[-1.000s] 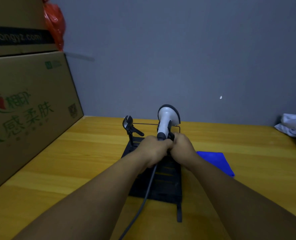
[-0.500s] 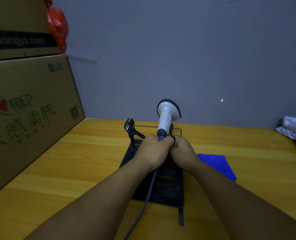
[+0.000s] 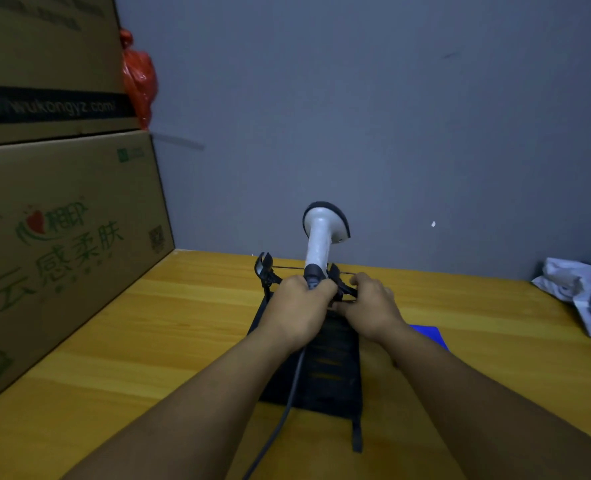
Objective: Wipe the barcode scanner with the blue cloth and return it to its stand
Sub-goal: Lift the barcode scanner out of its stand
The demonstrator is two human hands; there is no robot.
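Wooden table, black stand, blue cloth, cardboard box, crumpled paper

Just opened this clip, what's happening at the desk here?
A person is working a white barcode scanner at its black stand on a wooden table. The left hand grips the scanner's dark handle base, holding it upright with the head pointing away. The right hand is at the stand's clip beside the handle. The blue cloth lies flat on the table to the right, not in either hand. The scanner's cable trails toward the camera.
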